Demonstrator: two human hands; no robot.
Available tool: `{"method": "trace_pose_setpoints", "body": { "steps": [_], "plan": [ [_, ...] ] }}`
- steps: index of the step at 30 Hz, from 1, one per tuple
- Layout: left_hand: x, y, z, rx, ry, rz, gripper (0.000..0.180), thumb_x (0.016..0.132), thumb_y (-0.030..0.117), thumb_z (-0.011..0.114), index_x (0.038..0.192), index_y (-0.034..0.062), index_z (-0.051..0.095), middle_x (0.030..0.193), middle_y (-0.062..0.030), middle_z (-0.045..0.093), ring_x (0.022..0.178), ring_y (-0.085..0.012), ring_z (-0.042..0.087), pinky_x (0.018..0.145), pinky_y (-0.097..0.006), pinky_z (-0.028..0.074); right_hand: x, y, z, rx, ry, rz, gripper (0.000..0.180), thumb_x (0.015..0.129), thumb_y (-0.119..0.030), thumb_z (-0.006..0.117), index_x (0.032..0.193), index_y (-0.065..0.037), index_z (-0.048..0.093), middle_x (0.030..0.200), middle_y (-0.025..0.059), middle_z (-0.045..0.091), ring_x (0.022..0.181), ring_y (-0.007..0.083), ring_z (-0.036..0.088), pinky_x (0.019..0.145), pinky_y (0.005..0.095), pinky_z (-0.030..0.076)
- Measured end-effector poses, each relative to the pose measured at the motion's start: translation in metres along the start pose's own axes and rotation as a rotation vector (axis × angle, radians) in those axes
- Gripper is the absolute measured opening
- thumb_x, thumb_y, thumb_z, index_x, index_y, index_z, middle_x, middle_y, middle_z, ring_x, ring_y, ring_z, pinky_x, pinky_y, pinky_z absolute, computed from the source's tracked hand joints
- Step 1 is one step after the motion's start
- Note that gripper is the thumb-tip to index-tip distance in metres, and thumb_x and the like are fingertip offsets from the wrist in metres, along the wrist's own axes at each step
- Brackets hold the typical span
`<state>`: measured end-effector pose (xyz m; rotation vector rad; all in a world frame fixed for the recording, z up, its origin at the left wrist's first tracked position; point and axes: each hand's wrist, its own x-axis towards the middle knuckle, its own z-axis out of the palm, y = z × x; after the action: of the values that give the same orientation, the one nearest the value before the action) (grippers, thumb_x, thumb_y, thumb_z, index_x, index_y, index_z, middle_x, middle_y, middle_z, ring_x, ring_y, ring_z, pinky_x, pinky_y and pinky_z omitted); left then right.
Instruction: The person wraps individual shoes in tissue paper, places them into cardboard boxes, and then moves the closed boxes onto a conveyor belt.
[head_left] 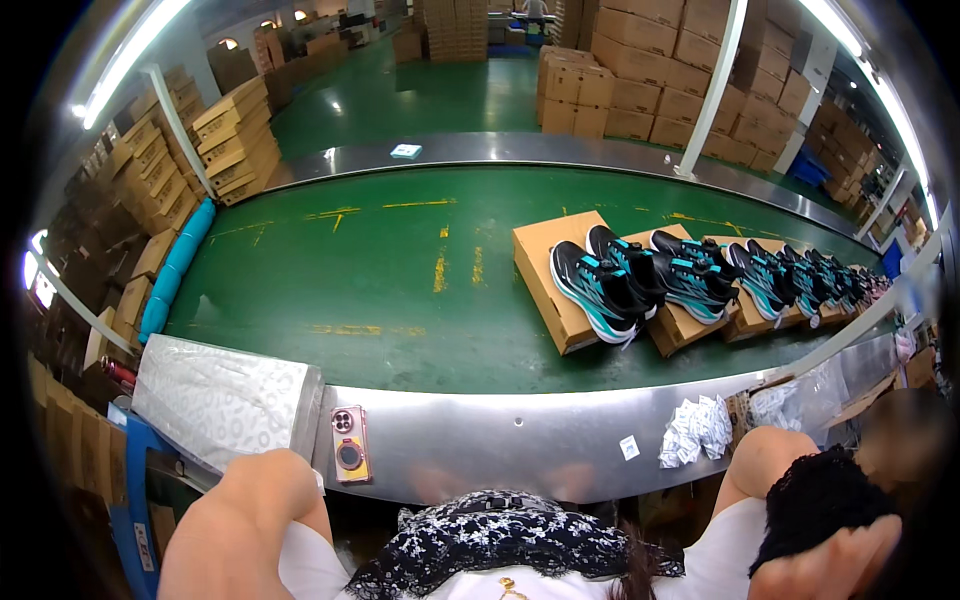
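Both my arms are bent with the elbows forward, and neither hand shows. My left arm (pixel 240 510) rises bare at the lower left, beside a white patterned paper stack (pixel 225 400) and a pink-framed phone (pixel 349 445). On the right, my right arm (pixel 765 455) wears a black lace band (pixel 825 505); its far part runs off the lower edge. Nearest to it lies a heap of small white sachets (pixel 695 432). One single sachet (pixel 629 447) rests apart on the metal ledge.
A green conveyor belt (pixel 370 280) stretches across, bordered by a metal ledge (pixel 450 420). Black and teal sneakers (pixel 595 290) sit on brown shoeboxes (pixel 540 275) in a row to the right. A blue roll (pixel 178 270) lies left; cartons (pixel 640 60) are stacked behind.
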<state>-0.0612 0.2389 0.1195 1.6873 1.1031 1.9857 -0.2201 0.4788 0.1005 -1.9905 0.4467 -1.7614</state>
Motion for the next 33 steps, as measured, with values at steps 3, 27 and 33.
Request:
{"method": "trace_pose_setpoints", "body": {
  "steps": [3,27,33],
  "plan": [
    [0.016,0.000,0.030,0.228,-0.053,-0.171,0.011,0.082,0.004,0.045,0.083,-0.0035,0.054,0.062,-0.0112,0.048,0.047,-0.0201,0.047,0.038,-0.030,0.034,-0.006,0.032,-0.007,0.130,-0.107,0.063,0.010,0.071,-0.009,0.060,0.080,-0.006,0.056,0.068,0.0115,0.056,0.055,0.0223,0.052,0.051,0.0320,0.041],
    [-0.132,-0.151,-0.027,0.926,0.813,-1.600,0.050,0.081,0.029,0.057,0.119,-0.0001,0.043,0.089,-0.0204,0.058,0.082,-0.0363,0.057,0.071,-0.041,0.045,-0.205,0.167,-0.228,-1.872,-0.328,1.217,0.057,0.063,-0.048,0.062,0.111,-0.017,0.055,0.121,0.0231,0.042,0.115,0.0367,0.036,0.090,0.0622,0.023],
    [-0.140,-0.152,-0.038,0.968,0.969,-1.467,0.044,0.079,0.025,0.061,0.114,-0.0006,0.050,0.084,-0.0153,0.059,0.069,-0.0230,0.058,0.063,-0.032,0.046,-0.164,0.176,-0.234,-1.460,-0.316,1.463,0.048,0.065,-0.054,0.057,0.087,-0.012,0.065,0.089,0.0131,0.063,0.090,0.0252,0.058,0.083,0.0386,0.038]
  ]
}}
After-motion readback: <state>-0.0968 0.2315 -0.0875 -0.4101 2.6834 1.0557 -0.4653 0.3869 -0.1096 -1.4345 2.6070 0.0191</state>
